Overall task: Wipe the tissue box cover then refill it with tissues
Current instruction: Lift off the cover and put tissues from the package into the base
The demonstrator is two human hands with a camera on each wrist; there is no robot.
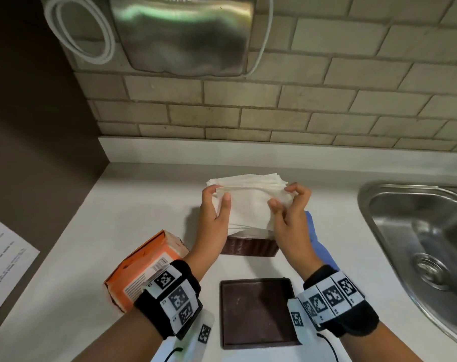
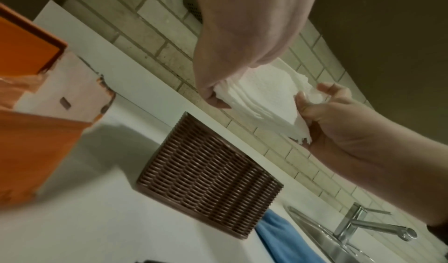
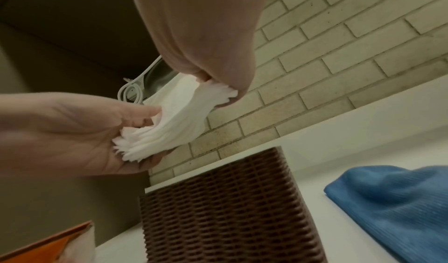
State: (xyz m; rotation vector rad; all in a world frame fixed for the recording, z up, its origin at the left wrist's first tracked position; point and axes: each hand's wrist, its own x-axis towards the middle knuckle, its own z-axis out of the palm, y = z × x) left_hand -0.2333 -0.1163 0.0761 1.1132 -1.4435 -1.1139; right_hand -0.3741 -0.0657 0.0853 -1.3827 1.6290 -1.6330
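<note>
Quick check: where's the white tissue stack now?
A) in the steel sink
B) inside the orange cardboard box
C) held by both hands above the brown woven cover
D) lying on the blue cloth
C: the left hand and right hand pinch opposite ends of the white tissue stack above the brown woven cover.

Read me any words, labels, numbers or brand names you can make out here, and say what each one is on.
None can be read.
Orange carton: barcode and print on its label, too blurred.
Paper sheet at the counter's left edge: lines of text, too small.
Wrist bands: square coded markers with tiny characters beside them, illegible.
Metal dispenser on the wall: faint embossing at top, cut off.
</note>
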